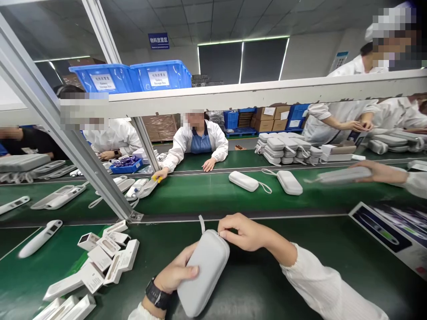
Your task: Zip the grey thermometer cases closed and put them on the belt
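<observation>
The grey zip case [204,272] lies lengthwise on the green tabletop [253,284], directly in front of the person, its far end pointing toward the conveyor belt [213,195]. The left hand [176,272] is wrapped around the near left flank of the case, thumb on the upper face, grasping it. The right hand [243,231] is pinched closed at the far right corner, where the zip line ends; whether a zip pull sits between the fingertips cannot be told. A wrist strap [201,223] projects from the far end. Judged by its rounded, moulded shell and matt fabric skin, the case is probably light, semi-rigid and not slippery: it should keep its shape under a moderate grip but dent under hard pressure on the broad faces. The long edges are the preferable hold, with the corner kept free for the zip. The strap is unsuitable for precise positioning. Small white boxes [100,262] lie scattered to the left, and a white handheld device [39,238] lies beyond them
</observation>
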The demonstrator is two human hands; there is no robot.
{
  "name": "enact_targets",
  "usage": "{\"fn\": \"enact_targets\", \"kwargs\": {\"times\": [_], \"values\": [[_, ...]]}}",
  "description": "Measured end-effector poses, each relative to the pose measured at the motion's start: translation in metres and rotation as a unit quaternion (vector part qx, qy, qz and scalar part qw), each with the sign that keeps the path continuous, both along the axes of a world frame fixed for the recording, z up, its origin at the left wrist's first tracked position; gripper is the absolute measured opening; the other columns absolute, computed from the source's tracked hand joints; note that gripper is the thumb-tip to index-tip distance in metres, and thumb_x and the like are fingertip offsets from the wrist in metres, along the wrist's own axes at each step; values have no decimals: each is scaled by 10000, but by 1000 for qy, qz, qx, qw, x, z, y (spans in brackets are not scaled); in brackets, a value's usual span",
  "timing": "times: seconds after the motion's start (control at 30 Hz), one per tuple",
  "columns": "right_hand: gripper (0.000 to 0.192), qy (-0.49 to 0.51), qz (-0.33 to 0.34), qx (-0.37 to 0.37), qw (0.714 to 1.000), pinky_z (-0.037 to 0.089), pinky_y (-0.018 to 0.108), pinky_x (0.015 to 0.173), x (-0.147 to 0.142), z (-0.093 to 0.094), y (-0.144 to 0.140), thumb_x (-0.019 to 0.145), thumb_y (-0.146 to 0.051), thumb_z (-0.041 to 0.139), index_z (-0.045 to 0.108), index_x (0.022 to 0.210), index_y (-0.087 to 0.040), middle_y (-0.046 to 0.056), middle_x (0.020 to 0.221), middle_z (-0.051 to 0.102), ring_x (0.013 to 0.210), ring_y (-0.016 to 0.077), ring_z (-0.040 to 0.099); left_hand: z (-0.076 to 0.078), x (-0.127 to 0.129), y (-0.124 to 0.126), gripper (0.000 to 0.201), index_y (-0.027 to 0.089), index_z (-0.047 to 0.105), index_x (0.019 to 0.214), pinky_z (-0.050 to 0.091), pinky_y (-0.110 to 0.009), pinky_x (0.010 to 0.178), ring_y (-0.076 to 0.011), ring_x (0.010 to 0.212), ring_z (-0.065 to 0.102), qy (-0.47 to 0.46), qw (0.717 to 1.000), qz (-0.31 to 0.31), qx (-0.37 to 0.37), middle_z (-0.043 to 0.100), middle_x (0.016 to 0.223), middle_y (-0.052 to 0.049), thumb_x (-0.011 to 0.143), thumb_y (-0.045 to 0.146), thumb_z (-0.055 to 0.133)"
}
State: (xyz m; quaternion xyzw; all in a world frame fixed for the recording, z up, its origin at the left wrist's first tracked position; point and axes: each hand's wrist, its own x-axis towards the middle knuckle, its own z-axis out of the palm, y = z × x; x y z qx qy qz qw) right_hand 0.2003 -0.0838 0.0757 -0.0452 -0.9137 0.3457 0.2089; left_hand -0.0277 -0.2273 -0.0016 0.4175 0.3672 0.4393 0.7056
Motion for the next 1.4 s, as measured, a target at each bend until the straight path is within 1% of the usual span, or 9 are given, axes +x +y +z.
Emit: {"fn": "enact_targets", "kwargs": {"times": [0.27, 0.5, 0.57, 0.73, 0.8, 0.9, 1.17, 1.27, 1.4], "values": [[197, -69, 53, 47, 995, 410, 256, 746, 13, 30, -23, 898, -89, 462, 499, 740, -201, -35, 689, 537, 634, 111, 434, 5, 3, -1, 779, 126, 698, 1171, 432, -241, 652, -191, 757, 574, -1, 998, -63, 3, 663, 888, -84, 531, 532, 879], [197, -76, 97, 31, 992, 400, 251, 711, 16, 31, -28, 904, -115, 445, 468, 730, -205, -38, 664, 481, 622, 113, 402, 6, 6, -1, 737, 121, 741, 1055, 422, -254, 620, -193, 720, 561, 10, 997, -80, 1, 663, 897, -91, 474, 551, 889], [203, -77, 103, 15, 992, 401, 243, 695, 15, 28, -25, 922, -129, 438, 468, 736, -203, -33, 677, 488, 632, 112, 417, 6, 5, -1, 766, 120, 726, 1111, 428, -256, 632, -196, 732, 569, 5, 997, -80, 6, 668, 914, -92, 492, 542, 888], [205, -54, 39, 23, 998, 401, 258, 700, 7, 21, -23, 960, -174, 446, 507, 765, -195, -13, 715, 536, 658, 121, 461, 16, -1, -9, 724, 180, 647, 1284, 460, -310, 815, -258, 957, 597, 43, 999, -21, 23, 674, 1057, -89, 656, 486, 837], [189, -55, 53, 32, 997, 415, 273, 751, 5, 20, -25, 966, -172, 446, 542, 805, -194, -6, 740, 575, 673, 124, 491, 22, -2, -13, 615, 169, 694, 1213, 453, -343, 867, -289, 1014, 583, 83, 996, 5, 38, 677, 1042, -106, 740, 556, 759], [194, -65, 78, 37, 994, 414, 284, 790, 5, 20, -28, 983, -177, 441, 583, 853, -194, 4, 778, 621, 700, 128, 523, 26, 2, -17, 583, 166, 748, 1055, 453, -325, 810, -260, 911, 568, 145, 986, 20, 79, 664, 956, -98, 769, 668, 672], [237, -23, 139, -40, 989, 413, 287, 792, -3, 6, -25, 1012, -285, 490, 640, 861, -181, 5, 726, 616, 680, 121, 539, 23, 8, -13, 737, 135, 710, 876, 378, -273, 597, -172, 665, 466, 156, 971, -163, 78, 563, 751, -42, 722, 836, 544], [234, -18, 141, -42, 989, 411, 283, 763, -5, 5, -33, 997, -277, 493, 601, 810, -187, -17, 664, 544, 637, 118, 484, 18, 6, -13, 713, 148, 701, 818, 360, -275, 566, -166, 627, 452, 133, 969, -198, 66, 544, 699, -33, 697, 839, 571], [208, -12, 85, 24, 996, 383, 285, 688, -6, 5, -41, 932, -175, 450, 492, 731, -208, -20, 658, 463, 617, 131, 390, 12, 4, -15, 642, 155, 724, 829, 378, -270, 569, -161, 612, 473, 94, 991, -94, 13, 586, 701, -39, 670, 774, 674]]}}
